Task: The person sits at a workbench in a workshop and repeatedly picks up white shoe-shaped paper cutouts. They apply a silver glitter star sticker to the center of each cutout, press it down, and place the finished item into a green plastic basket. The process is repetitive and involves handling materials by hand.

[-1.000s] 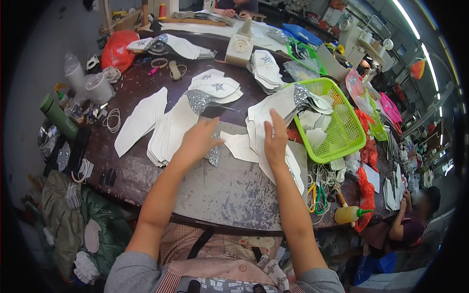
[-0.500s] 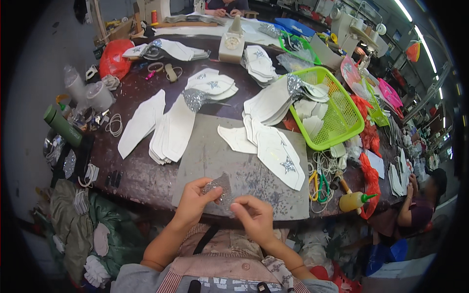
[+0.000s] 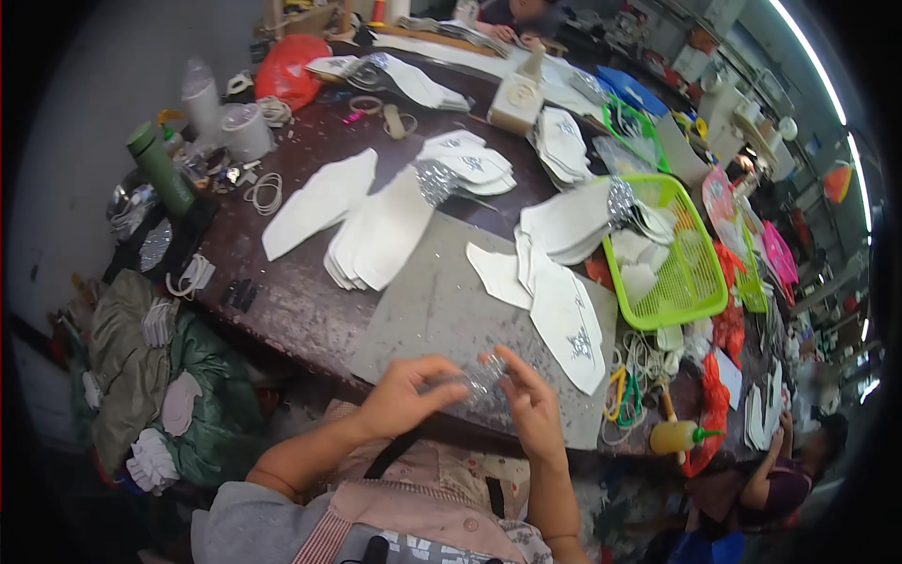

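Note:
A small piece of silver glitter material (image 3: 483, 378) is held between my two hands above the front of a grey board (image 3: 413, 315). My left hand (image 3: 413, 397) pinches its left side, fingers closed. At its right edge, my right hand (image 3: 534, 402) grips it with thumb and fingertips. Just beyond the hands lies a white cut piece with a silver star (image 3: 567, 324), overlapping another white piece (image 3: 495, 273). Farther left, a stack of white pieces (image 3: 381, 235) lies beside a single white piece (image 3: 319, 204), with silver glitter material (image 3: 438, 182) at the stack's upper end.
A lime-green basket (image 3: 693, 301) holding white scraps stands at the right. Near it are scissors (image 3: 629, 402) and a yellow bottle with a green tip (image 3: 675, 436). A green flask (image 3: 160, 169) stands at the left. Co-workers sit at the far side and far right.
My head view has turned, so the table appears shifted and tilted. My right hand has moved from the glitter piece's lower edge up to its right side. The left hand keeps hold.

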